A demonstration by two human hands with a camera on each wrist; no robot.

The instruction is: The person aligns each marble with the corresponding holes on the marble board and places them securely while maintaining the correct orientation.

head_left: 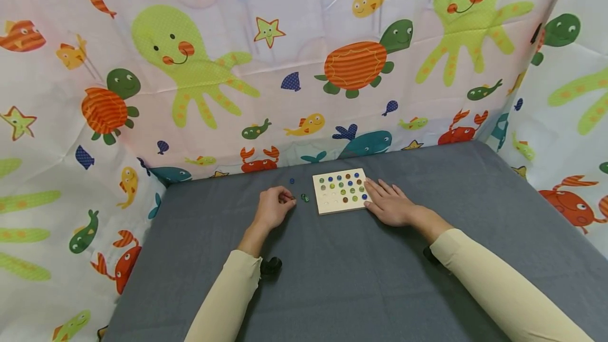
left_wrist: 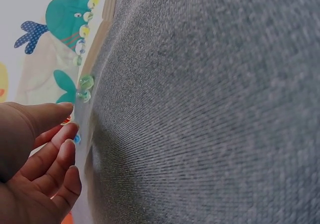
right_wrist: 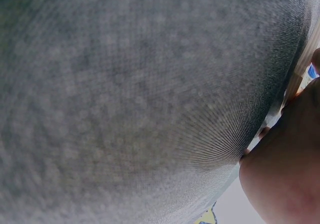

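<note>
Over on the left, the person's left hand (head_left: 273, 208) rests on the grey cloth (head_left: 332, 278) with its fingers curled in, and thumb and forefinger appear to pinch something small and dark at their tips. It looks like one of the marbles, though it is too tiny in the head view to be sure; the left wrist view shows only the fingers (left_wrist: 55, 159) half bent close to the cloth. Just right of those fingertips lie two loose green marbles (head_left: 304, 198), touching each other, and a lone blue marble (head_left: 292, 180) sits a little farther back.

Right of them is the wooden board (head_left: 341, 191), a flat square with rows of shallow dimples, most filled with blue, green and brownish marbles, several near-left ones bare.

Further right, the right hand (head_left: 389, 205) lies flat, fingers straight and together, holding nothing, its fingertips pressed against the board's right edge.

The marbles strike me as hard, glassy and light, slick enough to squirt from a careless pinch and quick to roll, though the cloth should slow them. A fingertip pinch across the middle seems the way to take one. The board looks stiff and light, likely to slide unless steadied by its edge.
</note>
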